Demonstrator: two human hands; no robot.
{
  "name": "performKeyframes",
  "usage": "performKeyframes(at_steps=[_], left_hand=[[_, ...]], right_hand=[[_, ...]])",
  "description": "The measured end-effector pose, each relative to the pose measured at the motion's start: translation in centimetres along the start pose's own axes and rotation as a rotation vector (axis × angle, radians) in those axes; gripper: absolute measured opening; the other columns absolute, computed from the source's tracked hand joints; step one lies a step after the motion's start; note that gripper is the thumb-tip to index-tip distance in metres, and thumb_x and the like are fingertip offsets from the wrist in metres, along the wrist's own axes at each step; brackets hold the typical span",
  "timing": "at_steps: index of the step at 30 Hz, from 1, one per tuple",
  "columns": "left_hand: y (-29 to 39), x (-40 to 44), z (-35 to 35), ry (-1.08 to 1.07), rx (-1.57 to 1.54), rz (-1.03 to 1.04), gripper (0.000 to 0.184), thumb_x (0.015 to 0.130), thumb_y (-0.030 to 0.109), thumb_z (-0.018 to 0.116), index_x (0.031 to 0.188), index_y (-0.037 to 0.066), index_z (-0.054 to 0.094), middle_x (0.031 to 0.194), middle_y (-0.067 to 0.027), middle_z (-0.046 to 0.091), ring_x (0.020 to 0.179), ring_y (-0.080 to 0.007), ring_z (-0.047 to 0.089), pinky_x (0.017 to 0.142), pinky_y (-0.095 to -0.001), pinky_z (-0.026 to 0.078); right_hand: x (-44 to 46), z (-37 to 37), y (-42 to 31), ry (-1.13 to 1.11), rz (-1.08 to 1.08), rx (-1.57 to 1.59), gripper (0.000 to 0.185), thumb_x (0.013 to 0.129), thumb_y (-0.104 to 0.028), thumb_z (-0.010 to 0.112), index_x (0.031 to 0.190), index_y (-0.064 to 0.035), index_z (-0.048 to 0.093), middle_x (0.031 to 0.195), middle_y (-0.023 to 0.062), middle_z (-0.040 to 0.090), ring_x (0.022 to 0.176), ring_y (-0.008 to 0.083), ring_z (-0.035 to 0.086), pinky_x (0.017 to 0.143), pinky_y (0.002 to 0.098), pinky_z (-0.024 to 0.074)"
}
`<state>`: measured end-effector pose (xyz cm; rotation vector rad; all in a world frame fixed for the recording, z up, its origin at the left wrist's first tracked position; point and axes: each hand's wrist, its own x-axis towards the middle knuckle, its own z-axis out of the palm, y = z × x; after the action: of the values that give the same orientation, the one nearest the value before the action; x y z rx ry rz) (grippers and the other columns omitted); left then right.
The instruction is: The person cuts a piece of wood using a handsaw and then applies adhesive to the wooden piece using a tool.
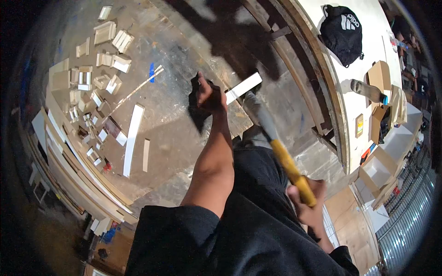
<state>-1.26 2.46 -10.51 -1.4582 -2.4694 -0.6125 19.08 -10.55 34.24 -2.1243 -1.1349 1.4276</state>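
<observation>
My left hand (211, 97) is at the near-left end of a narrow white board (244, 87). Its fingers are closed around that end, partly hidden from this angle. My right hand (309, 200), low on the right, grips the long yellow handle of a hand saw (287, 158). The saw's grey blade, smeared by motion, reaches up and left to the edge of the white board. Whether its teeth are in the wood cannot be made out. Under the board lies a worn wooden surface.
Several small wood blocks (103, 60) lie scattered on the left, near a long white strip (133, 140) and a thin stick (138, 89). Long boards (78, 161) are stacked at lower left. A white table (347, 99) on the right holds a black bag (341, 34) and a bottle (368, 92).
</observation>
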Motion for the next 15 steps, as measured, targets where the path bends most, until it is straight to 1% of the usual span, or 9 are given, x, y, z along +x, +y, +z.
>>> performKeyframes(at_steps=[2,4,5,6,7,8,9,13,15], left_hand=[[-2.0,-2.5,2.1,0.086,-0.053,0.032,0.064,0.082,0.012,0.063,0.145,0.023,0.054,0.083,-0.0091,0.069,0.062,-0.0347,0.063,0.052,-0.0476,0.046],[-1.9,-2.0,0.9,-0.129,0.051,0.046,0.068,0.079,0.011,0.065,0.145,0.022,0.053,0.078,-0.0082,0.067,0.064,-0.0347,0.063,0.054,-0.0474,0.048],[-1.1,-1.0,-0.8,-0.219,0.080,0.023,0.068,0.078,0.011,0.066,0.145,0.022,0.053,0.077,-0.0080,0.066,0.064,-0.0346,0.063,0.055,-0.0472,0.048],[1.3,1.6,-4.7,-0.267,0.063,-0.067,0.068,0.078,0.011,0.066,0.143,0.023,0.054,0.076,-0.0083,0.066,0.064,-0.0343,0.063,0.055,-0.0470,0.049],[1.3,1.1,-3.6,-0.227,0.099,-0.115,0.067,0.077,0.011,0.066,0.142,0.025,0.056,0.075,-0.0090,0.066,0.063,-0.0337,0.063,0.055,-0.0471,0.048],[1.8,1.3,-4.3,-0.302,0.082,-0.194,0.065,0.086,0.021,0.064,0.146,0.038,0.047,0.073,-0.0146,0.068,0.066,-0.0382,0.067,0.059,-0.0543,0.048],[1.7,1.4,-4.4,-0.287,0.053,-0.189,0.064,0.085,0.020,0.064,0.145,0.037,0.049,0.073,-0.0146,0.068,0.065,-0.0387,0.067,0.058,-0.0544,0.047],[2.6,2.5,-5.9,-0.248,0.100,-0.107,0.065,0.080,0.008,0.060,0.143,0.026,0.056,0.081,-0.0111,0.070,0.068,-0.0358,0.066,0.056,-0.0486,0.048],[2.2,2.7,-5.4,-0.208,0.072,-0.096,0.064,0.081,0.008,0.060,0.142,0.025,0.056,0.082,-0.0115,0.071,0.067,-0.0363,0.065,0.055,-0.0484,0.048]], right_hand=[[-1.3,-1.8,1.8,0.160,-0.085,0.037,0.036,0.088,-0.029,0.082,0.095,0.0007,0.062,0.083,0.0035,0.063,0.084,0.0143,0.060,0.079,0.0345,0.0459],[2.3,-3.3,3.9,0.255,0.016,0.134,0.034,0.096,-0.033,0.072,0.096,0.0004,0.064,0.073,0.0009,0.062,0.064,0.0104,0.057,0.061,0.0281,0.0449],[6.5,-2.7,2.9,0.234,-0.049,0.316,0.036,0.099,-0.036,0.067,0.092,-0.0007,0.067,0.064,-0.0019,0.056,0.055,0.0075,0.051,0.053,0.0232,0.0389],[11.0,-0.9,5.6,0.420,-0.046,0.298,0.038,0.097,-0.038,0.070,0.085,-0.0014,0.068,0.062,-0.0035,0.053,0.054,0.0062,0.049,0.051,0.0222,0.0356],[15.5,-0.2,6.7,0.389,-0.103,0.075,0.037,0.094,-0.037,0.075,0.087,-0.0006,0.072,0.066,-0.0017,0.060,0.059,0.0076,0.055,0.055,0.0240,0.0413],[19.9,1.8,7.1,0.413,-0.194,0.013,0.035,0.091,-0.035,0.079,0.094,-0.0002,0.076,0.071,0.0005,0.066,0.065,0.0098,0.060,0.063,0.0277,0.0478],[23.8,3.8,7.8,0.367,-0.264,-0.016,0.035,0.088,-0.035,0.082,0.096,-0.0005,0.078,0.076,0.0024,0.070,0.070,0.0106,0.062,0.069,0.0300,0.0506],[33.7,11.1,13.5,0.222,-0.121,0.049,0.035,0.084,-0.032,0.086,0.084,0.0000,0.073,0.073,0.0015,0.067,0.064,0.0090,0.057,0.061,0.0310,0.0484],[35.0,13.0,14.6,0.052,-0.019,0.177,0.032,0.085,-0.028,0.086,0.077,-0.0032,0.067,0.069,0.0002,0.063,0.059,0.0088,0.053,0.053,0.0298,0.0436]])
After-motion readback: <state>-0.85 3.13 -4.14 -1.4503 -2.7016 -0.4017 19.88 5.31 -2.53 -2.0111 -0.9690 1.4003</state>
